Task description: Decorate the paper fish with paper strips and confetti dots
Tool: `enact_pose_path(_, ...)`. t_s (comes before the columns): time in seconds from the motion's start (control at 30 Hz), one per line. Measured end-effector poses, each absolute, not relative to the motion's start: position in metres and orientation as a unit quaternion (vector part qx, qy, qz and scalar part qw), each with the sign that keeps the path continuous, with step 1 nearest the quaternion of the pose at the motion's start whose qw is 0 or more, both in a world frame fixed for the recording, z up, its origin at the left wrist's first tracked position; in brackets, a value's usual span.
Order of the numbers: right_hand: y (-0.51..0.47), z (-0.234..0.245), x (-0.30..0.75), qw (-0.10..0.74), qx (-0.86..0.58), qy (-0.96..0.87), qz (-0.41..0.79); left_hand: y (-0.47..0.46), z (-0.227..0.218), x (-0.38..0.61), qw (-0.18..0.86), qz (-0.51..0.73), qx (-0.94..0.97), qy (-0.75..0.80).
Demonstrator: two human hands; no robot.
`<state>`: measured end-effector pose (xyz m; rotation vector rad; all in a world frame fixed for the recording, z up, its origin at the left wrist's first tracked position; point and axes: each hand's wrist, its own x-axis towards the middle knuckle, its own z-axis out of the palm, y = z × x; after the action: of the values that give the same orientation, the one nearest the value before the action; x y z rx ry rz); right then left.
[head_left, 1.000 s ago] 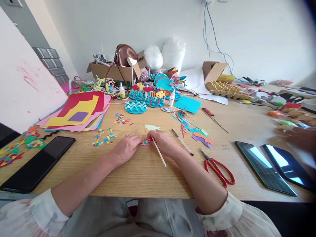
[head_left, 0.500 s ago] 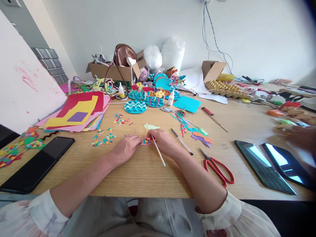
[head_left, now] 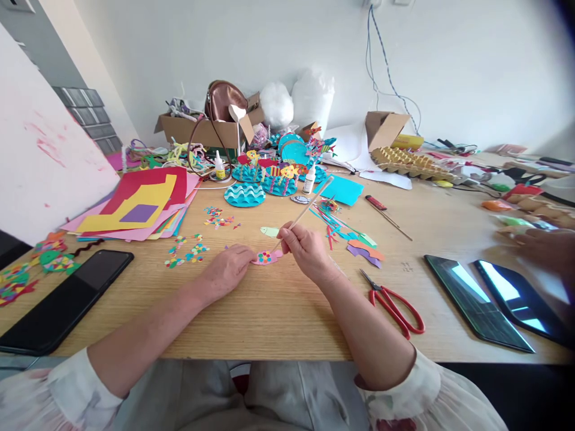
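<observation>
A small pink paper fish [head_left: 266,257] covered with coloured dots lies on the wooden table [head_left: 278,311] in front of me. My left hand [head_left: 227,270] rests beside it, fingertips pressing its left end. My right hand [head_left: 304,250] is closed in a pinch on a thin wooden stick [head_left: 309,208]; the stick's lower tip touches the fish and its upper end points up and to the right. A pale green paper fish [head_left: 269,230] lies just beyond.
Red-handled scissors [head_left: 395,306] lie right of my right arm, with two dark tablets [head_left: 476,302] further right. A black phone [head_left: 67,299] is at left, coloured paper sheets [head_left: 139,206] and confetti dots [head_left: 186,251] beyond. Craft clutter and boxes fill the back. Another person's hand [head_left: 545,248] is at far right.
My right hand rose slightly and turned the stick over, so that it now points up and away instead of back toward me. My left hand stayed on the pink fish.
</observation>
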<state>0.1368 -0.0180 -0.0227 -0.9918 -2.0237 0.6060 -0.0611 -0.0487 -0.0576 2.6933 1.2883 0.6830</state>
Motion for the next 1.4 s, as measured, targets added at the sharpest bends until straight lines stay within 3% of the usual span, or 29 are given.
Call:
enact_pose_path(0.33,-0.0203,-0.0243,0.1287,0.294,-0.404,-0.851,0.159,-0.0490,-0.0576,-0.0605,0.042,0.223,0.878,0.421)
enact_pose_path(1.4,-0.0210,-0.0251,0.1282,0.303,-0.413,-0.840,0.181,-0.0504,-0.0548,-0.0590,0.042,0.218,0.881,0.418)
